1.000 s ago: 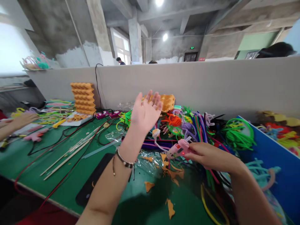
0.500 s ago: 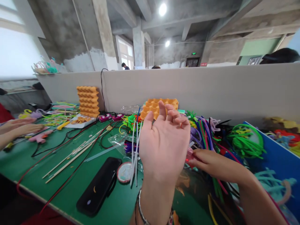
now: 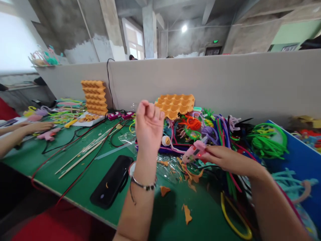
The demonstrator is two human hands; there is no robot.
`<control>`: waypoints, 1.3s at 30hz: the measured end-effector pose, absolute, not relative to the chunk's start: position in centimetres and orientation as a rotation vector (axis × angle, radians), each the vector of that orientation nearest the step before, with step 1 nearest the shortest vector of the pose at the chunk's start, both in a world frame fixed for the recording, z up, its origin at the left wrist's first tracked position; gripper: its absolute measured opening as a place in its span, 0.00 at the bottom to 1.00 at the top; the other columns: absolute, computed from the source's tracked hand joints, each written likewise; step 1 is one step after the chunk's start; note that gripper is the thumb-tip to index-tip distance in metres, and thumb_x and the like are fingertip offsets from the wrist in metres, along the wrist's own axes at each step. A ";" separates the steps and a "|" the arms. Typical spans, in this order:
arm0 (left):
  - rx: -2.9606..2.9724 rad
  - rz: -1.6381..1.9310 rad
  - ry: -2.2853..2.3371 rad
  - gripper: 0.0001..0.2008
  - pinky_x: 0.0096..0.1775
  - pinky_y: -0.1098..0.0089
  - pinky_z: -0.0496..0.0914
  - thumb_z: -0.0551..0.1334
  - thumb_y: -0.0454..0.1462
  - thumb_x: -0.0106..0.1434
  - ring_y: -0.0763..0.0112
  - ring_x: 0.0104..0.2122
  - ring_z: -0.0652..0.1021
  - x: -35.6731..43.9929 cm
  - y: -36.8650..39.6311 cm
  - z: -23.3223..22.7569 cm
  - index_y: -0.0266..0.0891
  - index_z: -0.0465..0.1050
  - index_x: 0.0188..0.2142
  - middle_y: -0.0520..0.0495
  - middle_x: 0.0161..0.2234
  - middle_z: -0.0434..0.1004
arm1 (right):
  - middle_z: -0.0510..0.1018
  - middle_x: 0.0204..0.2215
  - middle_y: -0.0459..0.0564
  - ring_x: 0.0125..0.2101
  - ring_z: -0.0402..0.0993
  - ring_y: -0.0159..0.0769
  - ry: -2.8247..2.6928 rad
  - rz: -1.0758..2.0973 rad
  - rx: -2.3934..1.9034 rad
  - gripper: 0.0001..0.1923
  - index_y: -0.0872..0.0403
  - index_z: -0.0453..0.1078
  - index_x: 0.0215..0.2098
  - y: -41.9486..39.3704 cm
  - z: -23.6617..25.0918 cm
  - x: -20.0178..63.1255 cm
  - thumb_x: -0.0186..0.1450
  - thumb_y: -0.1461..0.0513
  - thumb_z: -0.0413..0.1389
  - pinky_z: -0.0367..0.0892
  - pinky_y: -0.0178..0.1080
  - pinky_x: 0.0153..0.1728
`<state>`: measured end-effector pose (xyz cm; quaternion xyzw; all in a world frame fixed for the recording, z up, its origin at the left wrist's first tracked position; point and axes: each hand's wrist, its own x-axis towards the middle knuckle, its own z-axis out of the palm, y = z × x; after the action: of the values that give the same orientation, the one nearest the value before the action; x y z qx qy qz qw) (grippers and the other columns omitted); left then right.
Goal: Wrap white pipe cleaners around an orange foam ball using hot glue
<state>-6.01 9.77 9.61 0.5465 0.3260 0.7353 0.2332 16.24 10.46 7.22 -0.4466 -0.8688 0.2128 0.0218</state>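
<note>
My left hand [image 3: 148,125] is raised above the green table [image 3: 82,187], fingers curled into a loose fist with nothing in it; a beaded bracelet circles the wrist. My right hand [image 3: 222,158] rests low at the right and grips a pink glue gun [image 3: 194,151] with a red light, nozzle pointing left. Just beyond the gun lies a heap of coloured pipe cleaners [image 3: 213,129]. An orange egg tray [image 3: 175,103] leans behind it. Orange scraps [image 3: 187,214] lie on the table near my arms.
A black case [image 3: 111,180] lies left of my left arm, with thin sticks [image 3: 80,157] and red cables beside it. A stack of orange trays [image 3: 94,97] stands at the back left. Another person's hands [image 3: 37,127] work at far left. A blue bin [image 3: 293,160] is at right.
My left hand went from open and raised, swung close to the camera, and now sits curled into a fist. The right hand kept hold of the glue gun. The view tilted slightly.
</note>
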 end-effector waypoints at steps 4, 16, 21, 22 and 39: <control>1.931 1.462 1.320 0.09 0.33 0.71 0.64 0.62 0.43 0.53 0.73 0.25 0.68 -9.5 12.9 5.5 0.40 0.69 0.24 0.52 0.23 0.65 | 0.67 0.20 0.47 0.21 0.63 0.32 -2.415 0.558 -1.595 0.28 0.53 0.61 0.21 10.0 8.6 18.0 0.58 0.40 0.37 0.61 0.36 0.24; 2.140 0.840 1.606 0.20 0.54 0.56 0.59 0.62 0.33 0.51 0.54 0.51 0.68 -9.1 13.9 -0.4 0.38 0.69 0.46 0.39 0.49 0.70 | 0.62 0.13 0.43 0.16 0.57 0.29 -2.036 0.479 -1.539 0.26 0.51 0.56 0.16 9.8 9.2 17.9 0.55 0.40 0.44 0.54 0.35 0.19; 2.088 0.868 1.538 0.24 0.54 0.51 0.57 0.65 0.29 0.45 0.50 0.51 0.69 -9.0 15.1 -1.1 0.39 0.71 0.45 0.39 0.48 0.73 | 0.62 0.12 0.44 0.17 0.57 0.29 -1.955 0.477 -1.483 0.24 0.52 0.59 0.16 9.4 9.9 18.1 0.53 0.41 0.46 0.54 0.36 0.20; 2.065 0.906 1.514 0.24 0.54 0.52 0.56 0.65 0.29 0.45 0.50 0.52 0.69 -8.8 15.1 -1.1 0.40 0.71 0.45 0.40 0.48 0.73 | 0.63 0.13 0.44 0.17 0.57 0.29 -1.941 0.484 -1.467 0.24 0.52 0.59 0.16 9.4 9.9 18.1 0.53 0.41 0.46 0.54 0.36 0.20; 0.696 1.678 0.897 0.18 0.18 0.79 0.62 0.55 0.48 0.61 0.81 0.14 0.66 -6.9 16.7 5.0 0.37 0.63 0.23 0.56 0.16 0.64 | 0.67 0.14 0.43 0.16 0.62 0.30 -1.304 0.750 -1.048 0.20 0.52 0.61 0.26 9.2 9.4 18.3 0.53 0.44 0.54 0.59 0.35 0.17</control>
<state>-6.90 16.71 5.04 0.2914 0.3756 0.7027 0.5294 18.27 9.19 9.40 -0.4535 -0.5643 0.3246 0.6086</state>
